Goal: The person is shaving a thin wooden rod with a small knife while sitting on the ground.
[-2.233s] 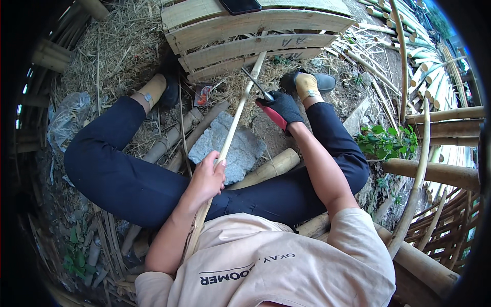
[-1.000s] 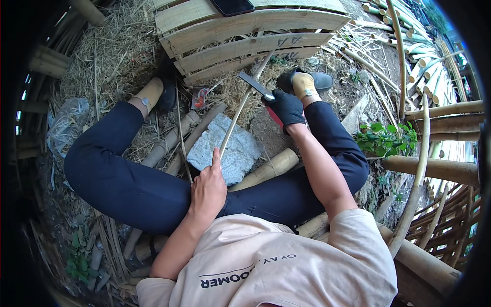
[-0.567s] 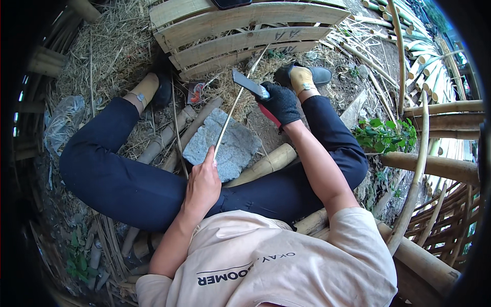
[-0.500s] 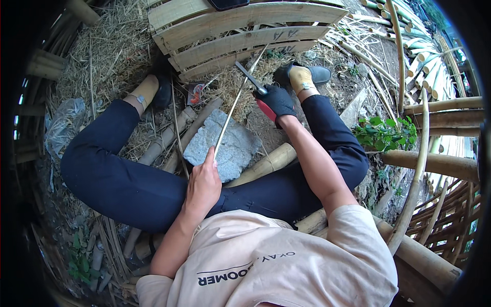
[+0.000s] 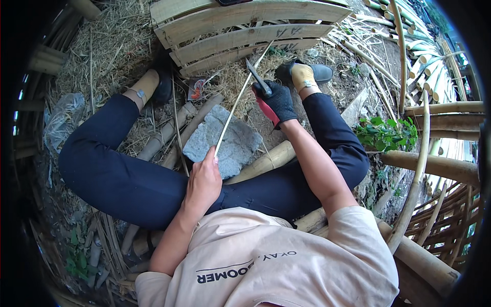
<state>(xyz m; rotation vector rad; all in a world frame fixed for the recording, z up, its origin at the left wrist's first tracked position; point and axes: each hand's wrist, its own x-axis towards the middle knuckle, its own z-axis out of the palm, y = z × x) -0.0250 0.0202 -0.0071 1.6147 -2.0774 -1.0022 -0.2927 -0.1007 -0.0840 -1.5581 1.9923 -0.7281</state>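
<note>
My bare left hand [image 5: 203,176] is closed on the near end of a thin, pale bamboo strip [image 5: 236,105]. The strip slants up and to the right, over a grey stone slab [image 5: 207,135], and its far end reaches a wooden crate. My right hand [image 5: 277,102], in a black and red glove, grips a knife [image 5: 260,78]; the handle is mostly hidden in the fist. The blade points up and to the left, close beside the strip. Whether blade and strip touch, I cannot tell.
The slatted wooden crate [image 5: 245,38] stands between my feet. Thick bamboo poles [image 5: 273,162] lie under my legs and beside the stone. A bamboo railing [image 5: 432,166] and a green plant [image 5: 386,134] are on the right. Cut bamboo [image 5: 434,66] is piled at the far right.
The knife has turned, its blade now tilted more steeply and slightly further right. My right hand has rolled a little. The left hand keeps its grip on the strip.
</note>
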